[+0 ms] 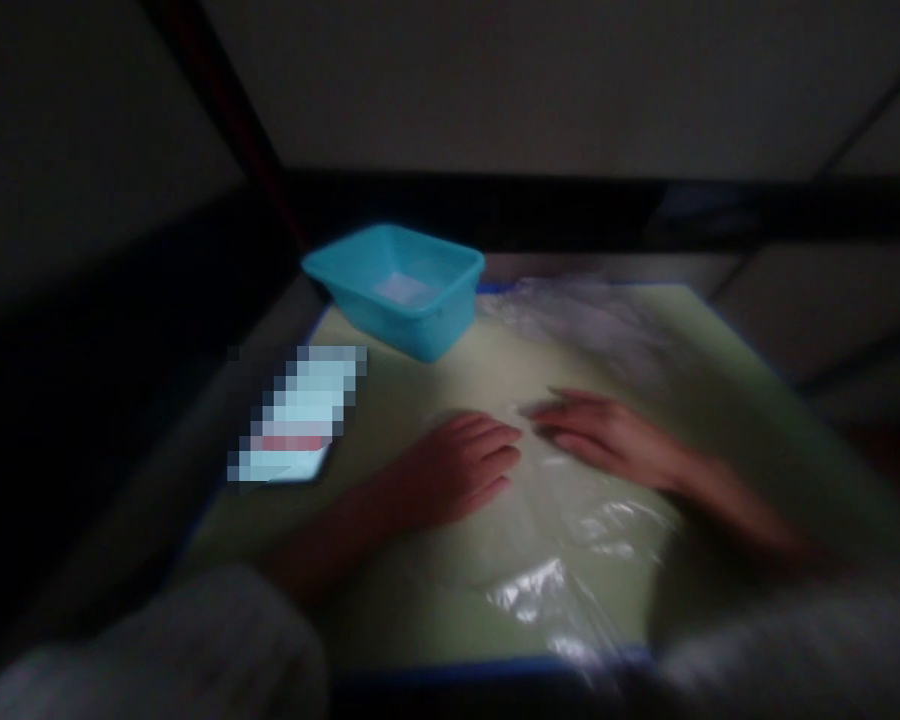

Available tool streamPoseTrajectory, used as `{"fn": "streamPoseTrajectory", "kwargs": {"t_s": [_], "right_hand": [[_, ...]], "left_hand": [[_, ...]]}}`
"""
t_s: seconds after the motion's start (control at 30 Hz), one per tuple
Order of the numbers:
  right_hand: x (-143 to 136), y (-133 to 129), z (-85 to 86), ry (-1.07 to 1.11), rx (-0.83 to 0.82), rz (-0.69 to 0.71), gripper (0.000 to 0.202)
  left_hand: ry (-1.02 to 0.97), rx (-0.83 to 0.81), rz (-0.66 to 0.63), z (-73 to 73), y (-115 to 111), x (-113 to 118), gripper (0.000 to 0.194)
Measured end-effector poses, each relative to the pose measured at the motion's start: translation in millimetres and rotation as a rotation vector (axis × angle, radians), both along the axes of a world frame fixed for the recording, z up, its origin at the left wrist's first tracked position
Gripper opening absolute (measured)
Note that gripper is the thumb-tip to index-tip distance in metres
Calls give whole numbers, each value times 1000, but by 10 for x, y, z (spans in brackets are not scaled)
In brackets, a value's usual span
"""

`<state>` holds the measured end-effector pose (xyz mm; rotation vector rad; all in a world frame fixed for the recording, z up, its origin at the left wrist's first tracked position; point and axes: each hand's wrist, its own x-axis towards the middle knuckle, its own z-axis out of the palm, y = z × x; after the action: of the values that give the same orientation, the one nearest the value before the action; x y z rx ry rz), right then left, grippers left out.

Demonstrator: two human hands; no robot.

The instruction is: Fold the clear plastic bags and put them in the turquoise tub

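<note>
A clear plastic bag (570, 540) lies on the pale yellow table between and below my hands, its lower end reaching the front edge. My left hand (469, 465) rests palm down at its left side, fingers curled close together; whether anything is under them is hidden. On the right, my right hand (596, 430) touches or hovers at the top of the bag, fingers stretched forward and a little apart, somewhat blurred. The fingertips of the two hands are close but apart.
A turquoise basket (439, 315) with something whitish inside stands at the back left of the table (390, 400). More clear plastic (592, 315) lies at the back right. A bright, pixelated flat device (300, 415) is at the left edge.
</note>
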<state>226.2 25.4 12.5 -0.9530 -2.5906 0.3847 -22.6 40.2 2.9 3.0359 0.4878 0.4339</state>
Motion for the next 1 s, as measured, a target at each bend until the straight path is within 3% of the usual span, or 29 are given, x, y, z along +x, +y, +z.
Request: {"fn": "streamPoseTrajectory", "kwargs": {"t_s": [0.17,0.3,0.43,0.53,0.67,0.83,0.9,1.0], "right_hand": [[-17,-59,131,46,22,16,27],[-81,-153,238,127,-88,131,19],[-201,-351,247,8,-219,269,25],[-285,-521,217,-138,-185,358,31],[-338,-631,206,-259,-103,343,13],[-317,-586,231,-246,-37,259,13],[-299,-572,266,-205,-84,204,13],[-280,-596,353,-77,-285,113,12]], "left_hand": [[10,0,30,-1,7,-3,21],[2,4,79,14,33,-20,20],[-5,27,105,13,62,-39,19],[-14,18,107,-2,69,-46,21],[-31,-51,125,-36,67,-49,26],[-76,-241,120,-85,90,-65,34],[-87,-297,94,-84,102,-62,36],[-111,-370,26,-34,97,-37,35]]}}
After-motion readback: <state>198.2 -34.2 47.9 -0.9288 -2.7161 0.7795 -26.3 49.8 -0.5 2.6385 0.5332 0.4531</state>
